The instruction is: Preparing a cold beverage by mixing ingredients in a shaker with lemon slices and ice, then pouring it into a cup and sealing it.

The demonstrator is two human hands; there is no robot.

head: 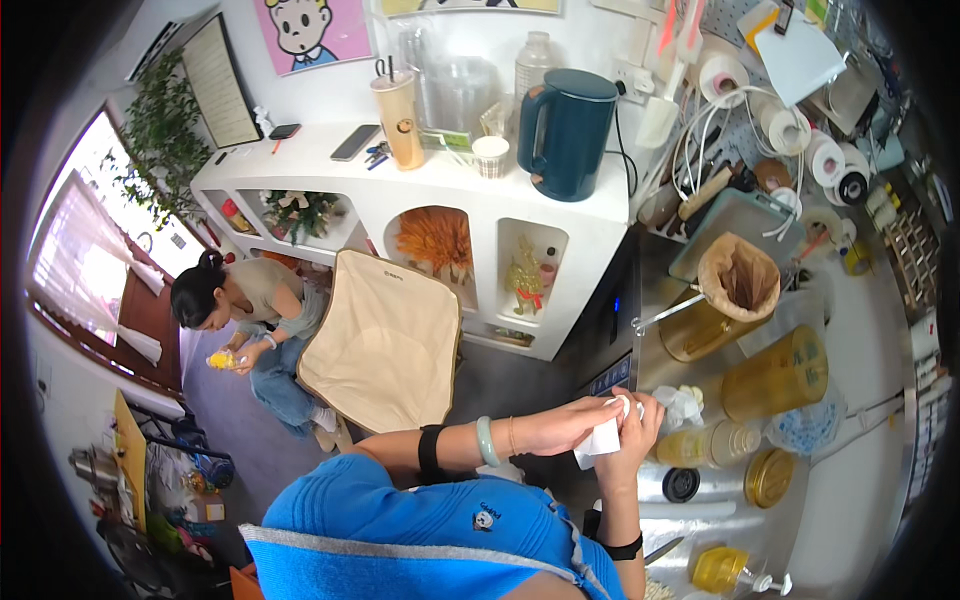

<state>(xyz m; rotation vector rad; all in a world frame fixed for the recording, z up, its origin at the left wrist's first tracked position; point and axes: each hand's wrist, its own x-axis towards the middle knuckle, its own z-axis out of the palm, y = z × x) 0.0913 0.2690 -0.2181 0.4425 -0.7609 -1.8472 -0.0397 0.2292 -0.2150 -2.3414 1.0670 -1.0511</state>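
A crumpled piece of white tissue (600, 441) is between my two hands. My left hand (571, 426), with a jade bangle on its wrist, reaches in from the left and grips one side. Fingers of my right hand (634, 439) curl around the other side. Both hands are at the edge of the metal counter (660, 536). Just beyond them lie a crumpled clear plastic bag (679, 405) and a yellowish bottle (686, 448). A black round lid (681, 484) and a gold-coloured lid (770, 478) rest nearby.
Amber pitchers (772, 375) stand on the counter, one beneath a brown cloth strainer (739, 277). A knife (664, 551) lies near a pump bottle (724, 570). A teal kettle (574, 135) sits on the white shelf unit (480, 195). Left, a seated person (259, 322) holds a yellow item beside a beige chair (382, 337).
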